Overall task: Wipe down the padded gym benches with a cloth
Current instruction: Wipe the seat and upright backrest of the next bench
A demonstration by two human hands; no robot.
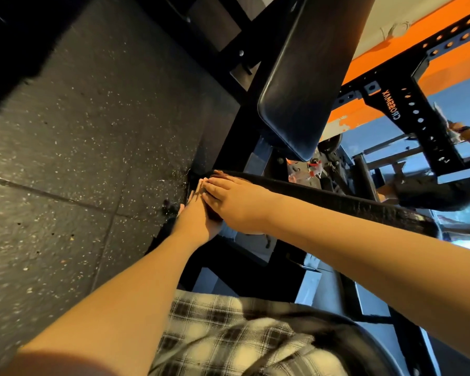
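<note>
Pressing together on one end of the seat pad (337, 203), the left hand (194, 215) and the right hand (232, 203) sandwich a dark cloth (214, 216), with the fingers mostly straight. From the hands, the pad's long axis runs off to the right. The right arm lies along it, so it is probably nearer for the next stroke.

Speckled black rubber floor (79, 131) lies left of the left hand (197, 213); beyond the right hand (228, 199), a black perforated rack (407, 104) fronts an orange wall (380, 54).

"CROSSMAXX" on black rack upright (399, 104)
</note>
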